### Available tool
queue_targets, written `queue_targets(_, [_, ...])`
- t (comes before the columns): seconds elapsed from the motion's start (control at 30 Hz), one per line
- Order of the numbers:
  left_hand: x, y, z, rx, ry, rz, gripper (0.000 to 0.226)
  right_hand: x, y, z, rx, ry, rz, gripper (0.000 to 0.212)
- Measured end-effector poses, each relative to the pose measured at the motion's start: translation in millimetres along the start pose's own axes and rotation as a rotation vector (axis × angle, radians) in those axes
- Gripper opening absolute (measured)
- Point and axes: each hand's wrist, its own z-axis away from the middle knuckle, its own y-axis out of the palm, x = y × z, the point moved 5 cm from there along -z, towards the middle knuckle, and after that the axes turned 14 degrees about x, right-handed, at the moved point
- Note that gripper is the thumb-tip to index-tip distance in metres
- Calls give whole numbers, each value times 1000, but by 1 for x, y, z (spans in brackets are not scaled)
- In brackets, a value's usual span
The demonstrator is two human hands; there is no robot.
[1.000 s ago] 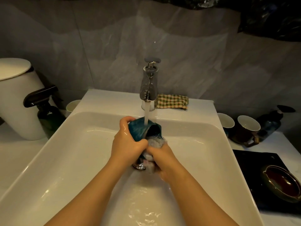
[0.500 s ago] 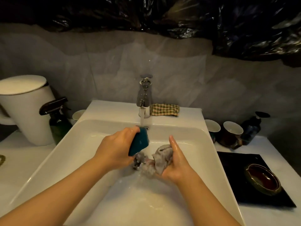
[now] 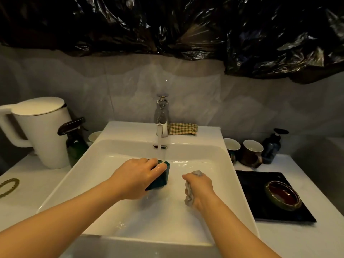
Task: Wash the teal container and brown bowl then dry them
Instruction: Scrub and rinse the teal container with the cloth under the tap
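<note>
White sink (image 3: 119, 131) surrounds both hands, with water running. The left hand (image 3: 137, 175) grips the teal container (image 3: 162, 180) from above, at the stream. It is wet and probably hard, so it may slip; its flat sides seem the best hold. The right hand (image 3: 200, 185) clenches a soft gray cloth (image 3: 189, 194). The brown bowl (image 3: 283, 195) sits well to the right of it, on the bench.

Dim warm light, soft focus, wide-angle bowing at edges

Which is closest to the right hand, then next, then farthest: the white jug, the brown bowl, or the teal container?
From the right hand:
1. teal container, just left of it in the sink.
2. brown bowl, to the right on the black mat.
3. white jug, far left on the counter.
</note>
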Motion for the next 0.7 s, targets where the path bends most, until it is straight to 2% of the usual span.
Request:
queue_targets(0.17, [-4,0,5,-31,-55,46,73,5,-11,11,-79,-58,195,20])
queue_targets(0.27, [-8,-4,9,-66,-127,232,72,7,-16,14,-29,-101,296,14])
queue_targets(0.37, [-7,-9,14,-166,-311,706,72,8,-15,19,81,-108,327,16])
queue_targets(0.47, [-11,-1,13,-266,-509,1422,59,11,-17,27,174,-84,333,19])
queue_targets(0.53, [-26,6,8,-338,-562,1822,46,16,-25,34,204,-73,317,20])
queue_targets(0.6, [-48,5,3,-366,-561,2039,40,22,-36,39,216,-100,352,25])
queue_targets(0.7, [-91,-7,-5,-364,-508,2228,37,37,-60,51,232,-169,417,36])
